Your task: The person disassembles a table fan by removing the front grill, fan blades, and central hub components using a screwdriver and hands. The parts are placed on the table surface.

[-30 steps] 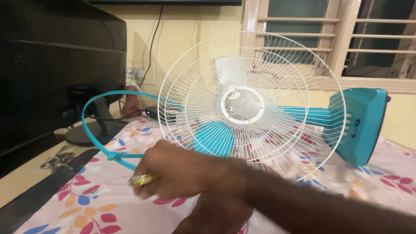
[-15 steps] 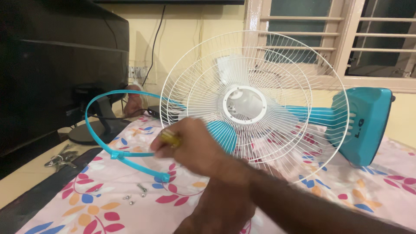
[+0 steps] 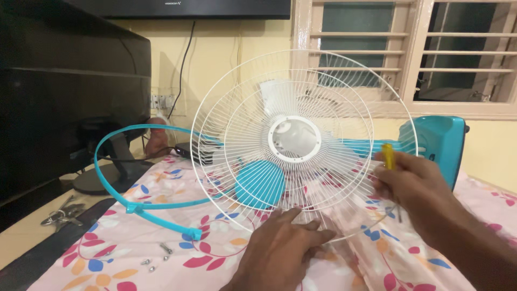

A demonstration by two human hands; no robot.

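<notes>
**Steadying the fan guard with both hands**

Holding the white wire fan guard (image 3: 301, 145) upright on the floral cloth (image 3: 124, 248), we brace its lower rim with our left hand (image 3: 283, 245), fingers spread flat and nearly straight against the wires, gripping nothing. Our right hand (image 3: 412, 186) sits at the guard's right edge, fingers curled closed around a yellow-handled screwdriver (image 3: 388, 156) whose handle sticks up above the fist; its shaft is too blurred for us to follow. Behind the wires we see a teal fan blade (image 3: 260, 184) and, to the right, the teal fan base (image 3: 439, 145) lying on the cloth. A teal plastic ring (image 3: 116, 161), split open, lies to the left of the guard, and a few small screws (image 3: 156, 257) rest on the cloth near its loose end. A bunch of keys (image 3: 60, 213) lies at the far left beside a dark monitor (image 3: 64, 91).
</notes>
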